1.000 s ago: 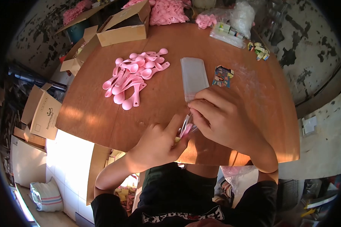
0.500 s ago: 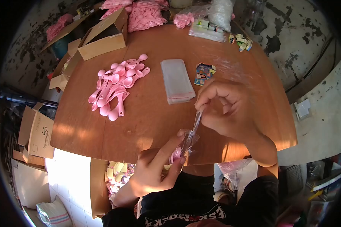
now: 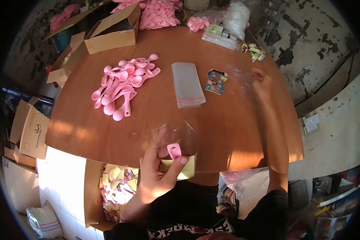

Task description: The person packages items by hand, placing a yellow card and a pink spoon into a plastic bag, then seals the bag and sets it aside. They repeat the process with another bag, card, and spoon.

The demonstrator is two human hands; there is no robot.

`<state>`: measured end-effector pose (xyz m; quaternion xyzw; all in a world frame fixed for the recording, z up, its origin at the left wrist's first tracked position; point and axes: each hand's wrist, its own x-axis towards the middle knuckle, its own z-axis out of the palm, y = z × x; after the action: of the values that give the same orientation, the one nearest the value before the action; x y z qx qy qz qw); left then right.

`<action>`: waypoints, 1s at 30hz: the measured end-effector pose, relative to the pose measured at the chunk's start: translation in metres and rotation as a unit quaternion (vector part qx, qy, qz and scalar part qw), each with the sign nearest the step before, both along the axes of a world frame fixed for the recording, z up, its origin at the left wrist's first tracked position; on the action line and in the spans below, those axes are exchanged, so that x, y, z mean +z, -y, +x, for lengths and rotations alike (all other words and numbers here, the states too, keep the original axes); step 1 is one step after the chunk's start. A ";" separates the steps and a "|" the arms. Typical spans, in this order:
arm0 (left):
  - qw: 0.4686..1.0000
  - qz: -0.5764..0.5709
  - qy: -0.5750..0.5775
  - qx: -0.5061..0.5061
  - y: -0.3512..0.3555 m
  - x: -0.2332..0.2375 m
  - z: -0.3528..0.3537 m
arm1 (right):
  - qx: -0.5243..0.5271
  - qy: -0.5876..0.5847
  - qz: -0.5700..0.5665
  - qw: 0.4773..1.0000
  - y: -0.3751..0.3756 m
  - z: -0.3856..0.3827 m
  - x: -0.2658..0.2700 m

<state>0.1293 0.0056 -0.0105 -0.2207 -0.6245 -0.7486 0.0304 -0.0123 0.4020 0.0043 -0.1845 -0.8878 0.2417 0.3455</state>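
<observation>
Our left fingers (image 3: pixel 175 170) are closing on a clear bag (image 3: pixel 186 134), pink handle (image 3: pixel 173 151) and yellow card (image 3: pixel 189 169) by the surface (image 3: pixel 232 128) | bag likely feeling slippery, flimsy; handle light, stiff; card end giving us best hold | our right fingers (image 3: pixel 260 74) are half-curling, contents unclear, near plastic film (image 3: pixel 239 75)

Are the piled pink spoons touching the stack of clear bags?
Apart. The head view shows bare brown table between the pink spoons and the clear bags.
</observation>
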 end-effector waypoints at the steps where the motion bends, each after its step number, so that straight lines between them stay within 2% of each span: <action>1: 0.999 -0.037 -0.004 -0.016 0.001 -0.003 -0.002 | 0.107 0.002 -0.080 0.991 0.017 0.009 0.010; 2: 0.999 -0.039 0.002 -0.013 -0.003 -0.001 -0.003 | 0.212 0.001 -0.159 0.964 0.036 0.018 0.023; 4: 0.996 0.047 0.052 -0.055 -0.016 0.004 -0.004 | 0.391 0.069 -0.218 0.891 0.091 0.053 0.050; 5: 0.999 0.015 0.001 -0.052 -0.017 -0.001 -0.007 | 0.484 0.089 -0.128 0.861 0.110 0.067 0.059; 6: 0.999 0.015 0.004 -0.050 -0.020 -0.001 -0.008 | 0.568 0.107 -0.036 0.815 0.129 0.080 0.065; 8: 0.997 0.040 0.011 -0.068 -0.027 0.000 -0.010 | 0.584 0.094 -0.168 0.789 0.173 0.109 0.063; 9: 0.996 -0.011 -0.049 -0.080 -0.026 -0.003 -0.015 | 0.583 0.096 -0.169 0.789 0.185 0.118 0.064; 11: 0.995 0.025 -0.011 -0.094 -0.026 0.003 -0.011 | 0.517 0.180 -0.314 0.775 0.198 0.129 0.069; 12: 0.992 0.061 0.026 -0.105 -0.025 0.006 -0.010 | 0.518 0.181 -0.317 0.774 0.201 0.132 0.079; 13: 0.993 0.058 0.028 -0.103 -0.024 0.005 -0.012 | 0.527 0.112 -0.304 0.786 0.202 0.134 0.090; 14: 0.996 0.038 -0.066 -0.046 -0.022 0.005 -0.016 | 0.532 0.042 -0.291 0.794 0.201 0.133 0.095; 15: 0.987 0.016 -0.162 0.009 -0.018 0.006 -0.020 | 0.546 -0.089 -0.148 0.820 0.195 0.126 0.096; 18: 0.984 -0.032 -0.167 0.058 -0.006 0.010 -0.026 | 0.557 -0.145 -0.154 0.803 0.198 0.110 0.089; 19: 0.982 -0.005 -0.172 0.079 -0.009 0.010 -0.030 | 0.573 -0.057 -0.172 0.799 0.205 0.102 0.084; 22: 0.986 -0.040 -0.160 0.032 -0.008 0.012 -0.042 | 0.577 -0.015 -0.119 0.808 0.207 0.099 0.076; 23: 0.991 0.027 -0.127 0.024 -0.013 0.017 -0.040 | 0.576 -0.014 -0.117 0.809 0.208 0.099 0.074; 24: 0.991 0.028 -0.125 0.027 -0.012 0.015 -0.039 | 0.578 -0.012 -0.118 0.807 0.210 0.100 0.072; 26: 0.998 0.030 -0.017 -0.051 -0.007 0.011 -0.039 | 0.548 0.039 -0.235 0.802 0.214 0.104 0.068; 27: 0.997 0.063 -0.005 -0.045 -0.010 0.015 -0.035 | 0.546 0.037 -0.239 0.802 0.215 0.105 0.065; 29: 0.997 0.062 0.001 -0.044 -0.010 0.015 -0.033 | 0.540 0.053 -0.348 0.765 0.215 0.109 0.059; 30: 0.997 0.065 0.005 -0.039 -0.009 0.014 -0.032 | 0.536 0.051 -0.352 0.766 0.215 0.114 0.061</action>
<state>0.0969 0.0146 0.0039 -0.2383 -0.5654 -0.7896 0.0126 0.1016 0.1870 0.0650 0.2013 -0.7111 0.6732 0.0251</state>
